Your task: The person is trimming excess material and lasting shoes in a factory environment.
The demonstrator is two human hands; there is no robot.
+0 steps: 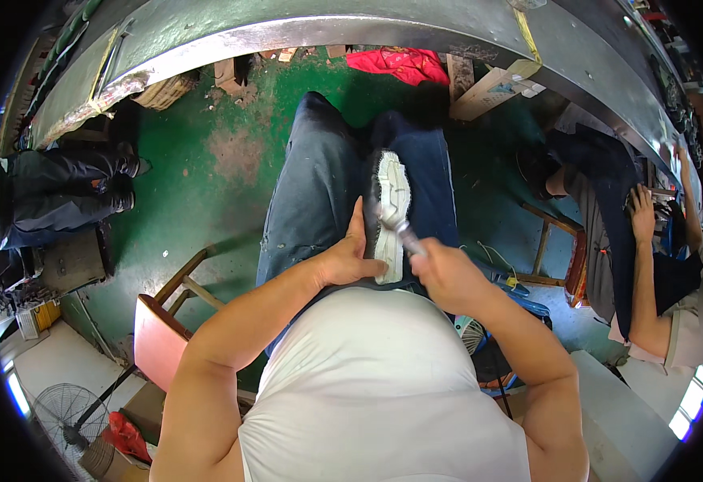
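Observation:
Across my lap, along the thighs, a shoe (393,185) lies bottom up, with a whitish underside and a dark, ragged edge. My left hand (351,253) grips it at the end nearest my belly, thumb over the underside and a finger stretched along its left side. In my right hand (444,273), the fingers are closed round the handle of a short hammer-like tool (409,239). The tool's pale metallic head is smeared by motion over the middle of the shoe, so its exact shape and whether it touches cannot be made out.
A long metal-edged bench (311,30) curves across the far side. Beneath it lie a red cloth (404,64) and a cardboard box (492,92). A chair (159,341) stands left, a fan (66,418) lower left. People sit or stand at both sides; the right one's hand (642,213) touches dark cloth.

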